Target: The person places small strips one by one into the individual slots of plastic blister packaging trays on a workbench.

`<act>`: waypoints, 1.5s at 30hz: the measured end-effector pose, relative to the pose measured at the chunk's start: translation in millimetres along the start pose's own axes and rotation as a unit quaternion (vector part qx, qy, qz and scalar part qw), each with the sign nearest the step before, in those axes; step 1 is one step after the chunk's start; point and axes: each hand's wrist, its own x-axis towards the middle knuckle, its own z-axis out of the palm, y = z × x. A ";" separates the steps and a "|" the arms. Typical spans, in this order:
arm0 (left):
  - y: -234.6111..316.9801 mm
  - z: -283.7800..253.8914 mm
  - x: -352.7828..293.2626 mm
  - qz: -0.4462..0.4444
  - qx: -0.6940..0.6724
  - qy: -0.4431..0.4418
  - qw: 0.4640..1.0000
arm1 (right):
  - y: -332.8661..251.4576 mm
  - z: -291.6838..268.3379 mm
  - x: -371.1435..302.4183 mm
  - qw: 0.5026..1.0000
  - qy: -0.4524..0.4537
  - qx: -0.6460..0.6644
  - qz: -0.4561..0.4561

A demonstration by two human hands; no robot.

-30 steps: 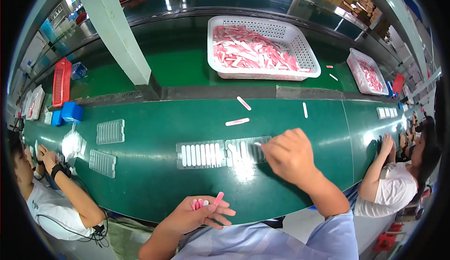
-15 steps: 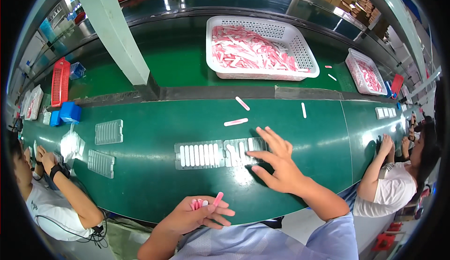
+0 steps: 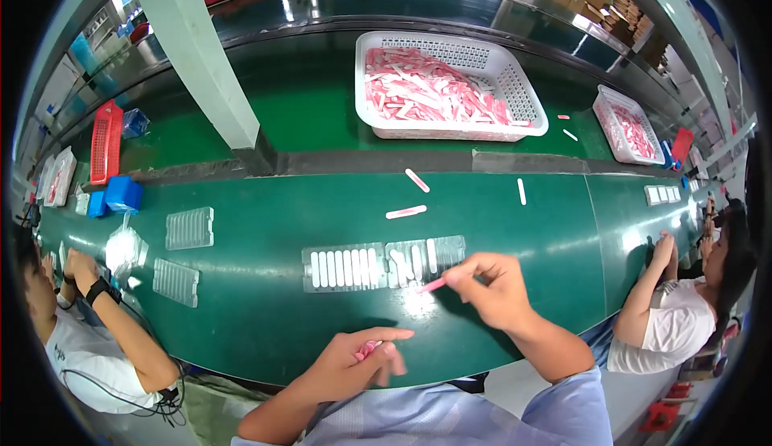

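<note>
Near the front edge of the table, my left hand [image 3: 350,361] curls round several small flat pink-and-white sticks [image 3: 367,350], mostly hidden by its fingers. Farther right, my right hand [image 3: 494,291] pinches one pink stick [image 3: 434,285] by its end. This stick points left, just in front of two clear slotted plastic trays lying side by side. The left tray [image 3: 308,285] holds a row of white-faced sticks [image 3: 342,267]. In the right tray [image 3: 453,246], several white-faced sticks [image 3: 416,262] lie, some slanted across one another.
Loose sticks [image 3: 406,212] lie beyond the trays. Two clear slotted trays [image 3: 190,228] rest at the left. A white basket [image 3: 450,131] full of sticks stands behind the dark ledge [image 3: 370,162]. A metal post [image 3: 197,60] rises at left. Co-workers [image 3: 88,341] sit on both sides.
My right hand has drawn back from the right tray toward me and now pinches a pink stick. The left hand's fingers have curled, and the stick that stuck up at its thumb no longer shows there.
</note>
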 end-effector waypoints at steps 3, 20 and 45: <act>13.4 -7.3 13.5 0.170 0.329 0.124 0.921 | -0.4 -7.3 5.0 0.999 0.045 -0.002 0.011; 27.3 -30.7 86.4 0.308 0.653 0.168 0.671 | -3.5 -18.6 68.7 0.933 -0.093 -0.306 -0.168; 29.2 -48.3 92.3 0.363 0.659 0.161 0.639 | 21.0 -34.3 69.3 0.850 -0.071 -0.357 -0.382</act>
